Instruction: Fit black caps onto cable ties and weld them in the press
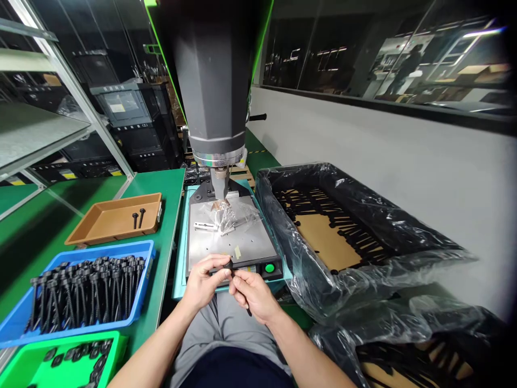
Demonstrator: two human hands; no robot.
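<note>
Above my lap, at the front edge of a metal work plate, I hold a dark long-stemmed part between both hands. My left hand pinches its thicker black head with thumb and fingers. Around the stem my right hand is closed, and the dark tip shows below the fingers. Most of the stem is hidden by the fingers. Behind my hands, the metal horn of a black press points down at a fixture wrapped in clear plastic.
A green button sits right of the plate. To the left are a brown tray with two black parts, a blue bin of long black parts and a green bin of small black pieces. Right stands a plastic-lined box with rows of parts.
</note>
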